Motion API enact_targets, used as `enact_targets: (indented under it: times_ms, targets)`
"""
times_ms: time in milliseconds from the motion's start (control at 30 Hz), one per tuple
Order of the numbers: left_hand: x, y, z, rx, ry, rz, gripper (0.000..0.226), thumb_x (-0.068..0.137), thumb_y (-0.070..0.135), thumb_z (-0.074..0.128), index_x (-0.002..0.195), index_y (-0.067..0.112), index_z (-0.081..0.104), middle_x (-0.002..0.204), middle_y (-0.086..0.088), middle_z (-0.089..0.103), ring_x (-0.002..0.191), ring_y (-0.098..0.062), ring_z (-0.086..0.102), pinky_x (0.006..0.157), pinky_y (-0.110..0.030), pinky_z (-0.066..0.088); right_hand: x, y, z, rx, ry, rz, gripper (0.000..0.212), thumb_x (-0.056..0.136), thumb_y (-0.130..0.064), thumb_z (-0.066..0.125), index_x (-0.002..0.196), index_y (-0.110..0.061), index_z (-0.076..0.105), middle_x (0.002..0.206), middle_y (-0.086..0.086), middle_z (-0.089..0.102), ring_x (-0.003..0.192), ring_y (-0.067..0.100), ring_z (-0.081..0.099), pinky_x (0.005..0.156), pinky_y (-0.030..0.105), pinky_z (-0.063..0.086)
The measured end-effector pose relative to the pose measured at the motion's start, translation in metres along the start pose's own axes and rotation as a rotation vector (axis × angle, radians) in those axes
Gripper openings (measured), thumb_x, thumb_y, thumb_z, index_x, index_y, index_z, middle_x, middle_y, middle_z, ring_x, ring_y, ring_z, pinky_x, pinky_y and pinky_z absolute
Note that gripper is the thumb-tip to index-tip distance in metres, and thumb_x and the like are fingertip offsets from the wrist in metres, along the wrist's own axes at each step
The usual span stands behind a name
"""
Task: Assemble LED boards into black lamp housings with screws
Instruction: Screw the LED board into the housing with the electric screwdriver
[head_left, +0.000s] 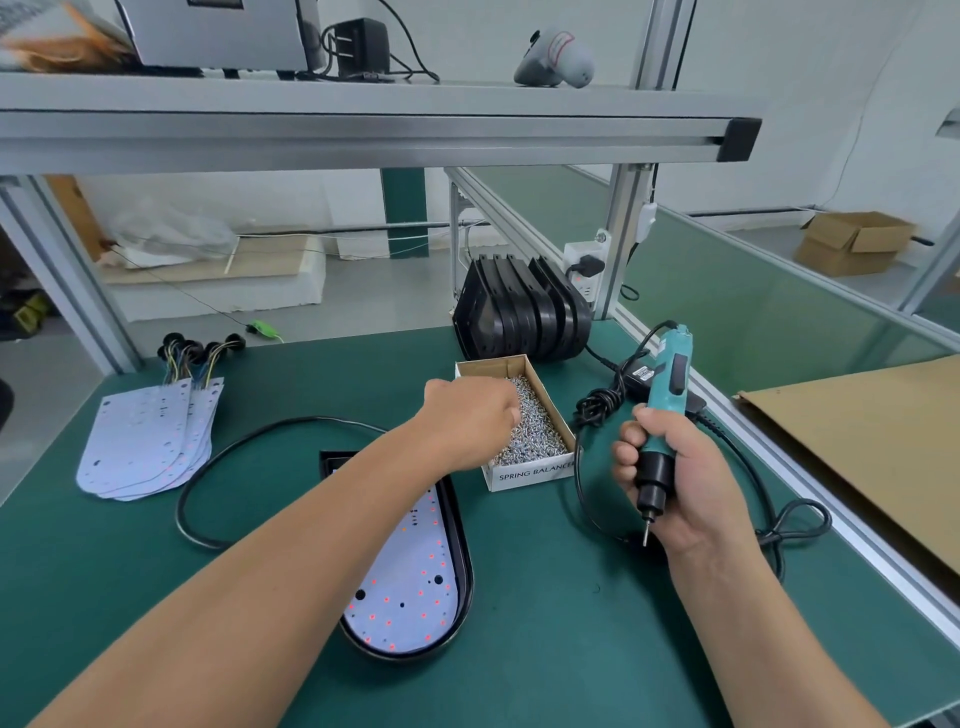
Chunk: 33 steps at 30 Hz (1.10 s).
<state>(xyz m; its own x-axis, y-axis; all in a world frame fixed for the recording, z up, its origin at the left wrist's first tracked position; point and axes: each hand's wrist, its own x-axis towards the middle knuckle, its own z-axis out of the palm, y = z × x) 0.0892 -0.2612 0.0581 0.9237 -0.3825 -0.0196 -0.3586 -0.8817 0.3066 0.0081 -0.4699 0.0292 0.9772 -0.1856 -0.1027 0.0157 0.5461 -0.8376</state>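
A black lamp housing (460, 582) lies on the green mat with a white LED board (410, 587) set inside it; my left forearm crosses over its upper part. My left hand (470, 418) reaches into a small cardboard box (530, 475) full of silver screws (537, 431), its fingers curled down among them; whether it holds a screw is hidden. My right hand (670, 483) grips a teal electric screwdriver (667, 395) upright, bit pointing down, to the right of the box.
A stack of spare LED boards (145, 441) with wires lies at the left. Empty black housings (519, 309) stand in a row behind the box. The screwdriver's black cable (597, 410) loops over the mat. A cardboard sheet (862, 441) lies at the right, past the aluminium rail.
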Motion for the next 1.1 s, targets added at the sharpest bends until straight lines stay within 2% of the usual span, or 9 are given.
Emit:
enact_targets:
  times_ms: [100, 200, 300, 400, 533, 733, 900, 1033, 1100]
  targets:
    - [-0.011, 0.001, -0.015, -0.163, 0.068, -0.018, 0.025, 0.110, 0.028, 0.040, 0.097, 0.017, 0.058, 0.097, 0.001, 0.068, 0.094, -0.027, 0.063, 0.087, -0.043, 0.046, -0.001, 0.000, 0.003, 0.012, 0.029, -0.010, 0.022, 0.105, -0.036, 0.056, 0.103, -0.014, 0.056, 0.069, 0.000, 0.053, 0.055, 0.013, 0.051, 0.044, 0.022, 0.044]
    - [-0.024, 0.003, -0.024, -0.359, 0.049, -0.026, 0.025, 0.108, 0.025, 0.042, 0.092, 0.011, 0.055, 0.090, -0.002, 0.067, 0.076, -0.022, 0.061, 0.072, -0.039, 0.051, -0.002, 0.001, 0.007, 0.013, 0.049, -0.047, 0.027, 0.106, -0.041, 0.056, 0.104, -0.014, 0.058, 0.070, 0.000, 0.053, 0.055, 0.014, 0.052, 0.045, 0.022, 0.044]
    - [-0.038, 0.010, -0.027, -0.931, -0.066, -0.187, 0.021, 0.102, 0.013, 0.047, 0.084, 0.011, 0.057, 0.078, -0.009, 0.057, 0.060, -0.016, 0.051, 0.050, -0.026, 0.044, -0.006, 0.003, 0.013, -0.007, 0.042, -0.098, 0.023, 0.108, -0.037, 0.055, 0.101, -0.016, 0.057, 0.072, 0.000, 0.055, 0.057, 0.015, 0.053, 0.046, 0.023, 0.046]
    - [-0.060, 0.008, -0.033, -1.483, -0.162, -0.282, 0.019, 0.102, 0.008, 0.047, 0.085, 0.011, 0.055, 0.079, -0.006, 0.056, 0.055, -0.011, 0.046, 0.039, -0.018, 0.032, -0.011, 0.005, 0.021, 0.009, 0.016, -0.157, 0.017, 0.107, -0.031, 0.055, 0.099, -0.016, 0.058, 0.074, 0.000, 0.056, 0.061, 0.016, 0.054, 0.050, 0.024, 0.048]
    - [-0.107, -0.011, -0.038, -1.920, -0.294, -0.268, 0.008, 0.093, 0.008, 0.055, 0.084, 0.009, 0.056, 0.083, -0.008, 0.059, 0.053, -0.010, 0.044, 0.033, -0.015, 0.032, -0.021, 0.003, 0.038, 0.123, -0.127, -0.199, 0.002, 0.095, -0.020, 0.065, 0.094, -0.020, 0.065, 0.083, 0.002, 0.063, 0.071, 0.017, 0.064, 0.063, 0.028, 0.058]
    - [-0.157, -0.034, -0.029, -2.086, -0.325, -0.301, 0.004, 0.087, 0.009, 0.056, 0.085, 0.007, 0.059, 0.086, -0.011, 0.058, 0.054, -0.011, 0.042, 0.033, -0.016, 0.031, -0.025, 0.005, 0.092, 0.292, -0.265, -0.141, 0.018, 0.093, -0.021, 0.065, 0.109, -0.014, 0.059, 0.080, 0.000, 0.055, 0.064, 0.013, 0.051, 0.058, 0.025, 0.048]
    - [-0.170, -0.046, -0.022, -2.074, -0.233, -0.361, 0.010, 0.097, 0.008, 0.055, 0.093, 0.005, 0.063, 0.089, -0.012, 0.059, 0.056, -0.011, 0.043, 0.035, -0.016, 0.033, -0.022, 0.011, 0.140, 0.450, -0.311, -0.100, 0.020, 0.093, -0.031, 0.068, 0.100, -0.014, 0.060, 0.079, -0.001, 0.052, 0.063, 0.012, 0.051, 0.059, 0.024, 0.048]
    - [-0.178, -0.053, -0.021, -2.025, -0.195, -0.289, 0.010, 0.095, 0.005, 0.065, 0.093, 0.004, 0.075, 0.093, -0.013, 0.063, 0.059, -0.009, 0.046, 0.039, -0.016, 0.036, -0.020, 0.019, 0.159, 0.457, -0.304, -0.126, 0.012, 0.095, -0.023, 0.069, 0.091, -0.015, 0.061, 0.080, 0.000, 0.058, 0.063, 0.012, 0.055, 0.060, 0.025, 0.051]
    - [-0.182, -0.055, -0.019, -2.029, -0.181, -0.249, 0.010, 0.094, 0.008, 0.068, 0.096, 0.003, 0.076, 0.096, -0.014, 0.064, 0.060, -0.009, 0.048, 0.040, -0.016, 0.037, -0.020, 0.026, 0.160, 0.467, -0.328, -0.129, 0.020, 0.093, -0.030, 0.072, 0.093, -0.015, 0.060, 0.080, -0.001, 0.056, 0.062, 0.010, 0.051, 0.058, 0.023, 0.048]
